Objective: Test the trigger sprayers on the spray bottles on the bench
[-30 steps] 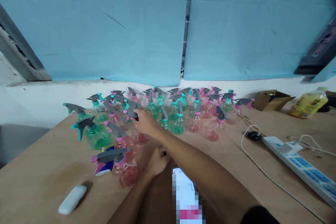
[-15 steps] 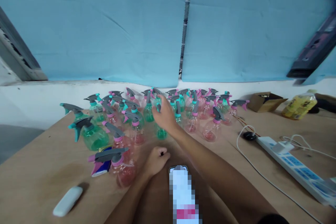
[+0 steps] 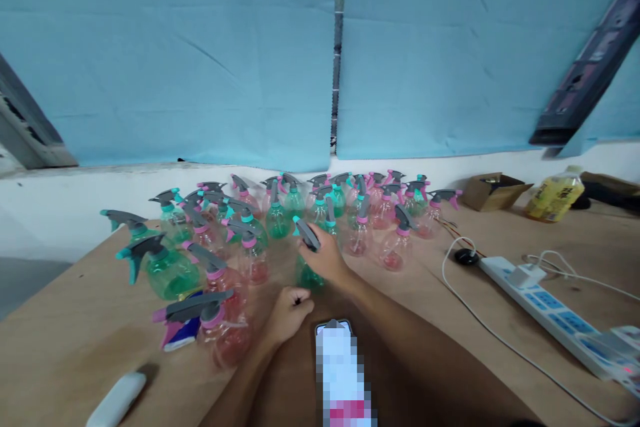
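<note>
Cardboard box (image 3: 484,197) beside yellow-labelled bottle (image 3: 554,196); white power strip (image 3: 554,313) nearer; blue fabric (image 3: 200,73) behind.

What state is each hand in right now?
Left hand: curled closed, nothing visible inside.
Right hand: closed around the top of a green spray bottle.

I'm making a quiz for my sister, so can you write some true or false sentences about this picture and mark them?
1. The right hand holds a green spray bottle. True.
2. The left hand is spread out flat. False: the left hand is curled.
3. The cardboard box is left of the yellow bottle. True.
4. The power strip is left of the phone. False: the power strip is right of the phone.
</note>
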`<move>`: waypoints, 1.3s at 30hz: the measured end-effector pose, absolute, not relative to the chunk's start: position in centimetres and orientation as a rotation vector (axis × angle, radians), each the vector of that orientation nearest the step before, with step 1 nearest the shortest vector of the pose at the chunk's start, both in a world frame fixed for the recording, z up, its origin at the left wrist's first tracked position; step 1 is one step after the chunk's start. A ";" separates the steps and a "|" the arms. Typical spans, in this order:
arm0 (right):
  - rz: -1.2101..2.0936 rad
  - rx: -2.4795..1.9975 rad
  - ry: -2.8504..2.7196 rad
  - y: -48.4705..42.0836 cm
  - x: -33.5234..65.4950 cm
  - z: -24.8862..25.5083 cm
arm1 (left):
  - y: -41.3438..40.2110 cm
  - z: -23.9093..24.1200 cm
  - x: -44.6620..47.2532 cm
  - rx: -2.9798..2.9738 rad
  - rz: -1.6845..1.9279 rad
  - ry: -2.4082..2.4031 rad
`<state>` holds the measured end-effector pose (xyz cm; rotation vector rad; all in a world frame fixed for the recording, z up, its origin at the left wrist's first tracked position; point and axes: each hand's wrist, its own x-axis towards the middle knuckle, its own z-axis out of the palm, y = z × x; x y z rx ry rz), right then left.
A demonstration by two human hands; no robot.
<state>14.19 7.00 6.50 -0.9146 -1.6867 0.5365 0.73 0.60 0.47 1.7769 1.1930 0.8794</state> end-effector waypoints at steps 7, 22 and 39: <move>0.980 -0.699 -1.724 7.1 17.3 6.3 | 0.8 0.4 0.8 1.760 0.892 1.252; 1.482 -0.533 -1.604 6.0 18.7 7.7 | 0.6 0.5 1.3 1.758 0.843 1.283; 1.471 -0.531 -1.643 6.2 18.7 7.5 | 0.5 0.0 1.2 1.783 0.836 1.286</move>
